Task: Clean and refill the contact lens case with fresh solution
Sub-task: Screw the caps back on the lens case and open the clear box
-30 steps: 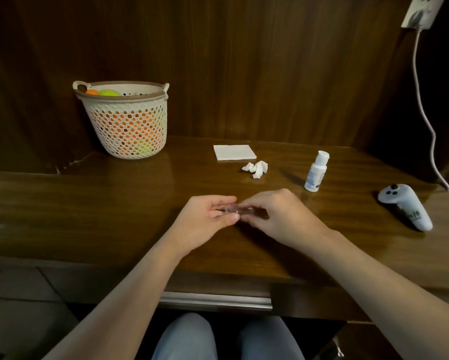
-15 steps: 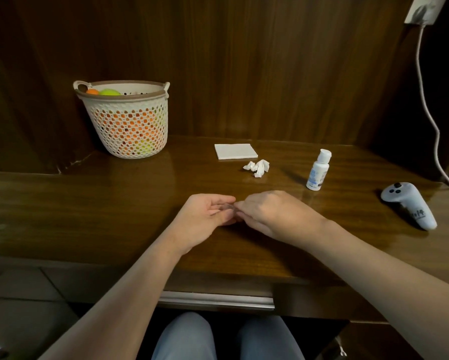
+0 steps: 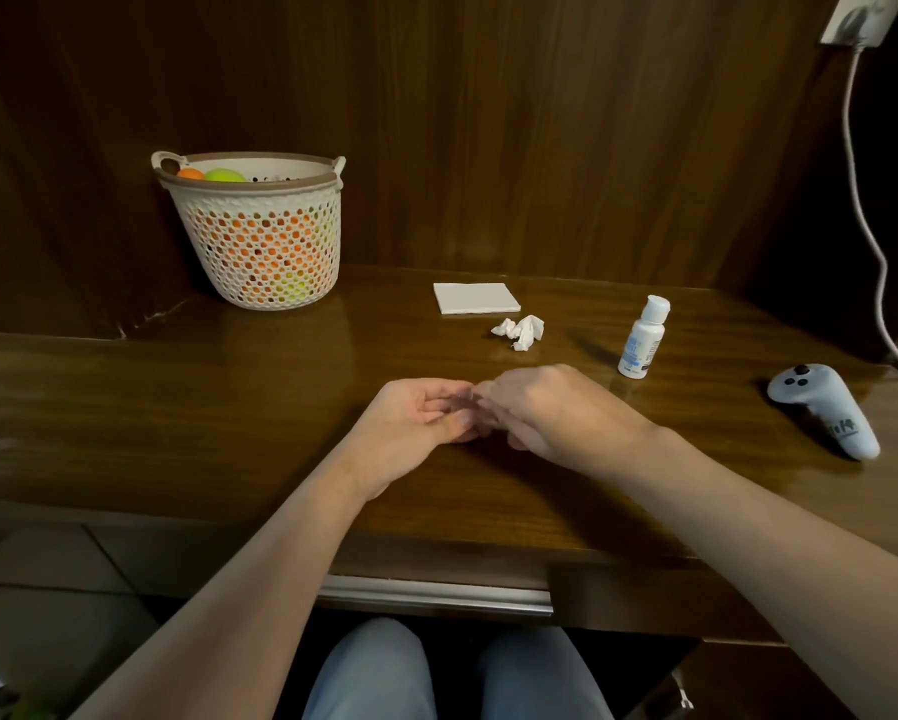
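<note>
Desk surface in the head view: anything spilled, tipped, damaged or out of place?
No spill or damage shows. The solution bottle stands upright and capped. Only a crumpled tissue lies loose beside the flat tissue stack, and a game controller sits at the right.

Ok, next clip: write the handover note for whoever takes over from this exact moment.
Left hand and right hand meet at mid-desk, fingers curled round a small clear item, presumably the lens case; it is mostly hidden, so whether its caps are on or off cannot be told.
Solution bottle stands capped, right of the hands, untouched.
Crumpled tissue lies beside the folded tissue stack, which suggests wiping has been done.
Left: the refill cannot be confirmed; check the wells, then fill and cap.
</note>
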The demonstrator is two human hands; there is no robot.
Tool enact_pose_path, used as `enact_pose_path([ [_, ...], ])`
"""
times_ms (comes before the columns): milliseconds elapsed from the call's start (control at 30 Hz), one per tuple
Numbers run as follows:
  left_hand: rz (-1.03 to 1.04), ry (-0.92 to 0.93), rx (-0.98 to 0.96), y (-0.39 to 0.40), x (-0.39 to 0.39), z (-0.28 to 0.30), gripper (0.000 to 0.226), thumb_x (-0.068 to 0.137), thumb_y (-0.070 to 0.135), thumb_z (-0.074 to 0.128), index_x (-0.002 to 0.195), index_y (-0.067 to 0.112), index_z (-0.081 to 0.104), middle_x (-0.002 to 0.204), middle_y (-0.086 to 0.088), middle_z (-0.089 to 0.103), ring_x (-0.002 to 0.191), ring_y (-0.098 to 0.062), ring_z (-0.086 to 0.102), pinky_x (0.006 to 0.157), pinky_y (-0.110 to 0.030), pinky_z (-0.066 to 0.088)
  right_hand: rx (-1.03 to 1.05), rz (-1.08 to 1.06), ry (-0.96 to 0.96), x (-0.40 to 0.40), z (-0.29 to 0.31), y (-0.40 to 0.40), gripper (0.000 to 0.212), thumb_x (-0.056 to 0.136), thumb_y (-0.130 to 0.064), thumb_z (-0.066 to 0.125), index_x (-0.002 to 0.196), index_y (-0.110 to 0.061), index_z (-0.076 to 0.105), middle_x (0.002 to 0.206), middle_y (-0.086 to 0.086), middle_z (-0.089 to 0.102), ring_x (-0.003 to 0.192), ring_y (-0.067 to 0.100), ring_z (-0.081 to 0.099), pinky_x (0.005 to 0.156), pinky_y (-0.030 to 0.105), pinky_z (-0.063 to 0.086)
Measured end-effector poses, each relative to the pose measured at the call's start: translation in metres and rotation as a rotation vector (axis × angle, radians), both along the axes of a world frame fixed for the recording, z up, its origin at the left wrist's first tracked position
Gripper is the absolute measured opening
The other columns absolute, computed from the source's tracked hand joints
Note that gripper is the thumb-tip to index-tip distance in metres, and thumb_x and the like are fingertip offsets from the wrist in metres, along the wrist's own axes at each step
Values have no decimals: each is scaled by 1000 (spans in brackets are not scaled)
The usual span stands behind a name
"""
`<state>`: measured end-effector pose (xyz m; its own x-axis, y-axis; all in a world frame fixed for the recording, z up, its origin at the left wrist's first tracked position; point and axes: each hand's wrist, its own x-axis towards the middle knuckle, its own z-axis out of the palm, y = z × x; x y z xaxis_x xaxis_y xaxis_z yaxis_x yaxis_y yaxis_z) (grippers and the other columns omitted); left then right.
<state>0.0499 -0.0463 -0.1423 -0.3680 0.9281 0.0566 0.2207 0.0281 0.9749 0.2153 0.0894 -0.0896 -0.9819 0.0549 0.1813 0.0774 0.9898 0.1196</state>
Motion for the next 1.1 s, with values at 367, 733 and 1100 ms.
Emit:
enact_pose_path([
  [367,52,240,-33,3,6,-4,69,92,16,81,148,36,44,126,16,69,116,-2,67,103,-28,57,-612,-277,334,-8,-29,34,24,109,-31,61,124,-45,73,103,-32,70,97,-14,69,67,10,59],
  [733,105,400,-98,-3,-5,-6,62,91,22,82,130,48,42,124,21,65,118,2,61,113,-36,47,-734,-308,315,-36,-34,28,12,106,-39,64,115,-41,72,92,-27,76,85,1,77,65,28,66],
  [1100,221,538,-176,-3,-3,-14,62,89,40,81,138,47,43,126,28,63,137,-10,37,123,-52,18,-331,-199,225,-23,-22,33,22,88,-54,81,105,-43,72,114,-20,61,110,6,57,96,38,52],
])
